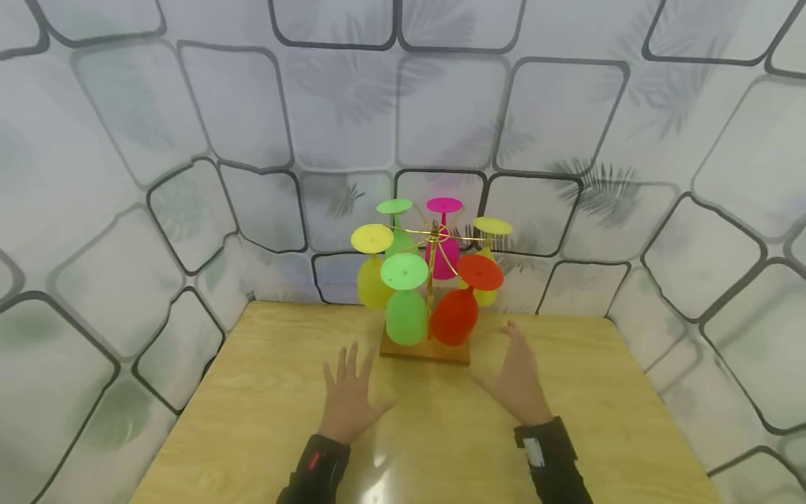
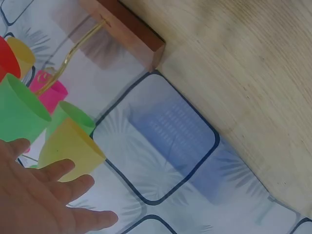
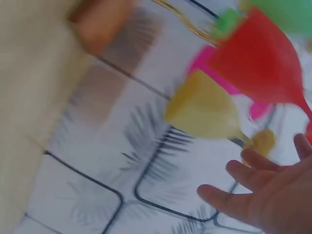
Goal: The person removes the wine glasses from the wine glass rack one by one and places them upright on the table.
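Observation:
Plastic goblets hang upside down by their feet from a gold wire rack [image 1: 434, 241] on a wooden base [image 1: 425, 351]. Nearest me are a green goblet [image 1: 406, 318] and a red goblet [image 1: 456, 316]. Behind them hang a yellow goblet [image 1: 374, 283] at left, a second yellow one [image 1: 488, 280] at right, a pink one [image 1: 443, 259] and another green one [image 1: 399, 243]. My left hand [image 1: 349, 406], fingers spread, is in front and left of the base. My right hand [image 1: 519, 381] is to its right, thumb apart from the fingers. Both hands hold nothing.
The rack stands near the back edge of a light wooden table [image 1: 277, 392]. Right behind it rises a wall [image 1: 352, 119] covered with a stone-and-leaf pattern, which also runs along both sides of the table.

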### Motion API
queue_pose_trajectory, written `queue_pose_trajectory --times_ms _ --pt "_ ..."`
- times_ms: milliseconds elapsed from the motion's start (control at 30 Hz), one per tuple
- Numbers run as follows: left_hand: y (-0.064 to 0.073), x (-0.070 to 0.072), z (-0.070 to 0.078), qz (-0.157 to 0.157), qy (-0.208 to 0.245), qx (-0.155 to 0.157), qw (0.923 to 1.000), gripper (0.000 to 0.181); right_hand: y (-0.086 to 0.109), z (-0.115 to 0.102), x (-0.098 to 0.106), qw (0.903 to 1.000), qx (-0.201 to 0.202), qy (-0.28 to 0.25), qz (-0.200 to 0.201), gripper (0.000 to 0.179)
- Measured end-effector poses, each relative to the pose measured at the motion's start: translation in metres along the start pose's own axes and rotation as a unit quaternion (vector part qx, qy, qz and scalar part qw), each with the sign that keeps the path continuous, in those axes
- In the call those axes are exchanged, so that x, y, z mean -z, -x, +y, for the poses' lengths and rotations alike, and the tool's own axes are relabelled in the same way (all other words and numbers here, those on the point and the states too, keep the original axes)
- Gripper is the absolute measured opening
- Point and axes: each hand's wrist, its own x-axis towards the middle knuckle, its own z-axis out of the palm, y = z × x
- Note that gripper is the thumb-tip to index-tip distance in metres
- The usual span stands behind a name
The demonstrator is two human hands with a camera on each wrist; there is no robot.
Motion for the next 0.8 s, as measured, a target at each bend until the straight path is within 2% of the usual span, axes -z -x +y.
queue_pose_trajectory --times_ms 100,200,300,367,467,567,667,800 --pt "-0.001 -0.003 0.002 0.014 0.013 -0.01 0.9998 0.101 -0.034 -0.015 0.033 0.9973 0.027 -0.066 0.017 0.099" --pt "-0.004 -0.001 0.007 0.027 0.032 -0.025 0.9988 0.098 -0.073 -0.034 0.06 0.9936 0.048 -0.102 -0.007 0.101" --pt "-0.006 0.008 0.016 0.034 0.041 -0.04 0.9978 0.085 -0.106 -0.047 0.073 0.9932 0.065 -0.083 -0.05 0.101" --pt "-0.005 0.012 0.02 0.018 0.041 -0.046 0.9979 0.069 -0.122 -0.051 0.074 0.9925 0.068 -0.057 -0.085 0.101" --pt "0.002 0.013 0.023 -0.032 0.068 -0.05 0.9959 0.048 -0.134 -0.049 0.07 0.9894 0.056 -0.031 -0.13 0.097" --pt "0.011 0.009 0.024 -0.084 0.093 -0.05 0.9908 0.042 -0.135 -0.046 0.066 0.9865 0.04 -0.036 -0.154 0.094" --pt "0.016 0.006 0.026 -0.101 0.095 -0.058 0.9888 0.041 -0.135 -0.046 0.065 0.985 0.035 -0.049 -0.162 0.093" --pt "0.017 0.006 0.028 -0.101 0.092 -0.066 0.9884 0.04 -0.137 -0.052 0.066 0.9836 0.038 -0.057 -0.166 0.092"
